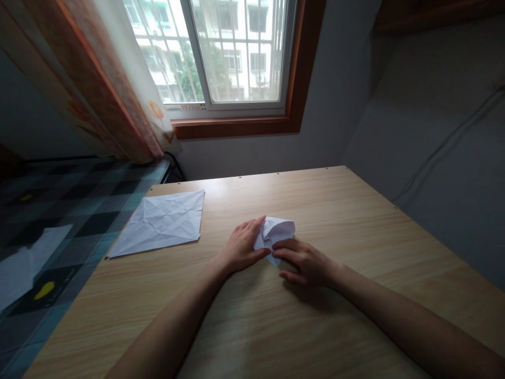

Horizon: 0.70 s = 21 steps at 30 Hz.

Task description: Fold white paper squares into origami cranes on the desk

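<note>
A small, partly folded piece of white paper (277, 230) lies near the middle of the wooden table (355, 221). My left hand (242, 245) rests on its left side, fingers curled over the paper and thumb pressed against its edge. My right hand (305, 263) lies on the table at the paper's lower right, fingers together and pressing down on the fold. Both hands hold the paper against the tabletop.
A creased, unfolded white sheet (161, 222) lies flat at the table's left. Beyond the left edge is a checked surface (79, 210) with a white paper (27, 263). A window (221, 52) and curtain (110, 89) stand behind; a grey wall is on the right.
</note>
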Tool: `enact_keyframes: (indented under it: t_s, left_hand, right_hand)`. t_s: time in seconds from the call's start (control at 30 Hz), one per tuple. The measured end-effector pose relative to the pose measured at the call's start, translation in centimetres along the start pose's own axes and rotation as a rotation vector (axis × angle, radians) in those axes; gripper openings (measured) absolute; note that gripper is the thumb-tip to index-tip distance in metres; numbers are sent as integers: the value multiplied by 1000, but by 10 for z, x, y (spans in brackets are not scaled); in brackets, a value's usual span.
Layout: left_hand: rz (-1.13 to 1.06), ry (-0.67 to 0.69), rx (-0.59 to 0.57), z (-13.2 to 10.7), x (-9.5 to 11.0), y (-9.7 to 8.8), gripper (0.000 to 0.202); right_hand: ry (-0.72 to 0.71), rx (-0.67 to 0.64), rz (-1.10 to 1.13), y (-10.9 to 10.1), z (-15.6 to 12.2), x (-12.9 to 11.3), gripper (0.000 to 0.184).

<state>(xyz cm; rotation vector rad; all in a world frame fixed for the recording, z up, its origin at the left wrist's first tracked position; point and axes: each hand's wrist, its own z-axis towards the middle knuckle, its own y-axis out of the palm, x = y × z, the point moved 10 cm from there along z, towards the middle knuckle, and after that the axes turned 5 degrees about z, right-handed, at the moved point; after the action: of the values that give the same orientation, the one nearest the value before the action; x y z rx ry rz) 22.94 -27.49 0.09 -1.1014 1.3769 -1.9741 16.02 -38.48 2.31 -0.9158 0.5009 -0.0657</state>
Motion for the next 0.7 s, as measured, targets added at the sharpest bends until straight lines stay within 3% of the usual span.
enact_keyframes:
  t_s: [0.13, 0.33, 0.57, 0.7]
  left_hand:
    - [62, -45, 1, 0, -3, 2, 79]
    - [198, -114, 93, -1, -5, 0, 70]
    - [282, -217, 149, -3, -11, -2, 66]
    - [299, -207, 206, -4, -7, -8, 72]
  right_hand:
    - [5, -7, -53, 3, -3, 2, 30]
    - [2, -72, -93, 8, 0, -4, 29]
    - [-52, -125, -106, 13, 3, -10, 39]
    - [-30, -135, -80, 15, 5, -7, 41]
